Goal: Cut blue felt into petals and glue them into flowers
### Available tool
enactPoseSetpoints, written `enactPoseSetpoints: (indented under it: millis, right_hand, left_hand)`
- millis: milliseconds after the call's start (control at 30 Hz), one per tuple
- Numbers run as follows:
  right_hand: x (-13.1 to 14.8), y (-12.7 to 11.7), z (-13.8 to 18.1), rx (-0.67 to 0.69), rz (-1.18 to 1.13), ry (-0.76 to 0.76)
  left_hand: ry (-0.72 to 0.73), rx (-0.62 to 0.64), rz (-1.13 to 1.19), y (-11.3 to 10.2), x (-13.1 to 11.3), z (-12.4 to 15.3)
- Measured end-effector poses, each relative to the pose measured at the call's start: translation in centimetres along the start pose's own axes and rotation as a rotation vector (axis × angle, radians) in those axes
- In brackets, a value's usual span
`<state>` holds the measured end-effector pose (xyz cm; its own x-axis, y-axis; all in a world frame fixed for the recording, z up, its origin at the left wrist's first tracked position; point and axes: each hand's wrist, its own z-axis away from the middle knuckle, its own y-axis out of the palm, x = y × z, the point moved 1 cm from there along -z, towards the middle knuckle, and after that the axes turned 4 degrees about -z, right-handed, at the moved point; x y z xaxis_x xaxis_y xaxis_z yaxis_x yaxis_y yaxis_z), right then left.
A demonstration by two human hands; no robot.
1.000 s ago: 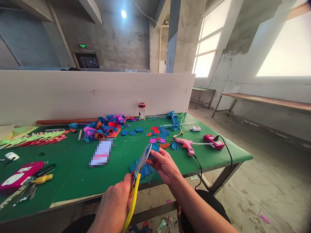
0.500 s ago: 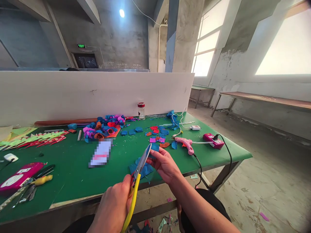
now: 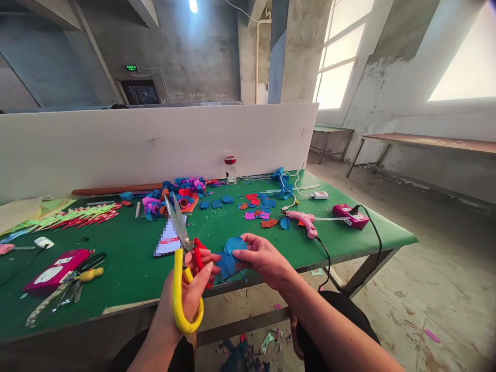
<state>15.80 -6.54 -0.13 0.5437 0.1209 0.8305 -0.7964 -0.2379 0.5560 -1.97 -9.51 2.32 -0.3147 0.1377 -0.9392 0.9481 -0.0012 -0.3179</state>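
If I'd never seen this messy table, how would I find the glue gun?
Start at the long green table and go toward its right end, past the right hand pinching a blue paper piece. The glue gun lies there between loose paper scraps and a pink power strip. It is the only pistol-shaped thing: pale pink, with a black cord trailing off the front edge.

Our left hand sits low in the centre of the frame, fingers curled shut in a firm grip, thumb laid across the front. Our left forearm rises bare from the bottom edge. Our right hand lies just right of it, palm down, fingertips pinched together and pointing left. Our right forearm slants bare toward the lower right corner.
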Motion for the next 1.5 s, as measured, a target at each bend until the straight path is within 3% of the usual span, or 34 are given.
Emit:
enactPoseSetpoints:
  millis: [333, 567, 800, 1000, 1200, 1267, 1367, 1433, 1500]
  right_hand:
    - [-0.7, 1.2, 1.1, 0.203, 0.203, 0.168]
    - [-1.0, 0.8, 0.3, 0.096, 0.302, 0.033]
    - [-1.2, 0.2, -0.3, -0.045, 0.174, 0.171]
    - [-1.3, 0.5, 0.1, 0.091, 0.208, 0.154]
    - [-1.7, 0.4, 0.1, 0.077, 0.215, 0.189]
    - [-1.7, 0.2, -0.1, 0.047, 0.211, 0.192]
    - [-1.8, -0.4, -0.6, 0.001, 0.181, 0.171]
    - [-1.9, -0.8, -1.0, -0.049, 0.132, 0.157]
    - [-1.8, -1.2, -1.4, -0.117, 0.069, 0.143]
  left_hand:
    - [-0.043, 0.022, 0.112, 0.2, 1.3, -0.7]
    - [-0.134, 0.091, 0.172, 0.8, 1.5, -0.6]
    - [-0.104, -0.024, 0.137, 0.5, 0.8, -1.0]
    - [-0.057, -0.107, 0.155, -0.2, 1.8, -1.7]
    - [-0.003, -0.143, 0.079, -0.2, 2.3, -1.7]
    - [0.014, -0.226, -0.167, -1.7, 1.8, -1.9]
    - [-0.056, -0.362, -0.808, -6.4, 1.2, -2.9]
    - [-0.193, -0.329, -1.147, -10.4, 1.8, -4.0]
    - [-0.311, -0.278, -1.341, -14.1, 3.2, -5.2]
